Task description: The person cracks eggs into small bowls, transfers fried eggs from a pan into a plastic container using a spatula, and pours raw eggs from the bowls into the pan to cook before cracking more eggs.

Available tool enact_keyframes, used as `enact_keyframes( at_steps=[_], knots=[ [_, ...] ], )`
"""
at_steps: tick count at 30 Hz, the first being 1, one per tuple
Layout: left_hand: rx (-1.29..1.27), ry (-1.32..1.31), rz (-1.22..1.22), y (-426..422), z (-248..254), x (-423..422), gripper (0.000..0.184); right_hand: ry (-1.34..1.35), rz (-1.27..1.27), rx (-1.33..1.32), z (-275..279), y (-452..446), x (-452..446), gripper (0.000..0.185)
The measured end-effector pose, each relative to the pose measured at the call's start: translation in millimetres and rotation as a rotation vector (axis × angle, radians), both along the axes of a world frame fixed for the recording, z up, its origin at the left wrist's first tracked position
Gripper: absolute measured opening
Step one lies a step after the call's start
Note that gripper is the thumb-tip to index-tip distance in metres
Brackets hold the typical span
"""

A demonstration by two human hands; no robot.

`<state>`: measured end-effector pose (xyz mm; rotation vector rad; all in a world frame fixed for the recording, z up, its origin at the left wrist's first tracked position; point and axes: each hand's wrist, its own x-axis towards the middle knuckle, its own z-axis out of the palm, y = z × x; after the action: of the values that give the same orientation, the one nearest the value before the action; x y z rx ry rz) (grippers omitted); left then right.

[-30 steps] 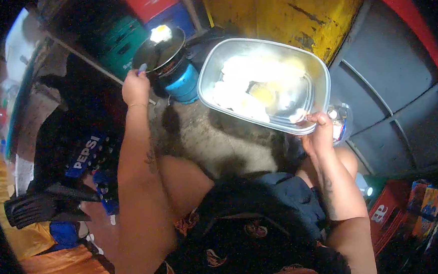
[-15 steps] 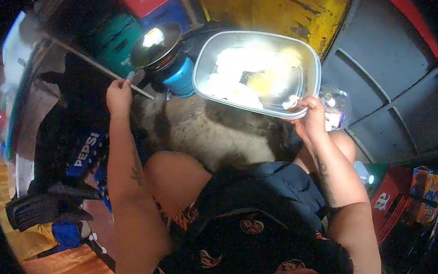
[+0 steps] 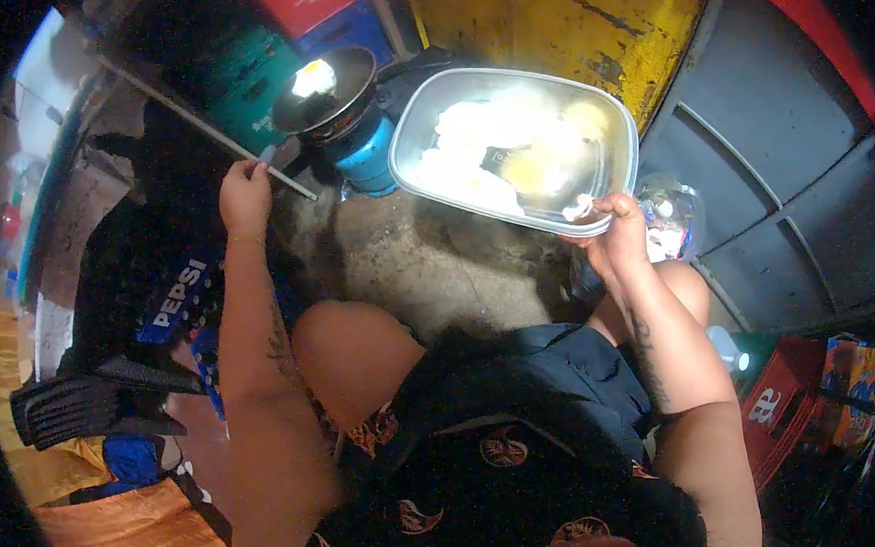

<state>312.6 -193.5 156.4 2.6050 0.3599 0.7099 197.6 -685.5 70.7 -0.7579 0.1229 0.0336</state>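
My left hand (image 3: 246,200) is closed around a small object whose grey end shows above the fingers; the rest is hidden. Just beyond it, a dark frying pan (image 3: 351,83) rests on a blue burner (image 3: 367,159), with a fried egg (image 3: 313,79) at its left side. With thumb and fingers, my right hand (image 3: 617,232) grips the near right corner of a clear plastic container (image 3: 404,140). Bright white and yellow pieces that look like fried eggs (image 3: 472,186) lie inside it, partly washed out by glare.
Behind the burner are green (image 3: 250,79) and red crates (image 3: 306,6). A thin rod (image 3: 208,129) slants near my left hand. Black slotted utensils (image 3: 75,406) lie at lower left. Grey panels (image 3: 741,155) stand at right, beside a clear plastic bag (image 3: 680,219).
My left hand has moved left and slightly down, away from the pan. The pan looks shifted on the burner. The container in my right hand has moved slightly up and left.
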Motion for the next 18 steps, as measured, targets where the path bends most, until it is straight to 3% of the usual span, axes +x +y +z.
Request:
enact_keyframes(
  at_steps=[3,12,15,18],
  knots=[
    [0.033,-0.011,0.021,-2,1,-1,0.031,0.109,-0.109,-0.122,11,8,-5,0.048],
    [0.075,0.002,0.070,-14,2,-10,0.032,0.133,-0.096,-0.123,-5,-4,-2,0.035],
    [0.031,-0.086,-0.050,-10,3,-20,0.031,0.161,-0.147,-0.002,1,1,-4,0.044],
    [-0.039,-0.167,-0.158,-34,21,-49,0.025,0.174,-0.144,-0.119,-3,-1,-3,0.034]
  ],
)
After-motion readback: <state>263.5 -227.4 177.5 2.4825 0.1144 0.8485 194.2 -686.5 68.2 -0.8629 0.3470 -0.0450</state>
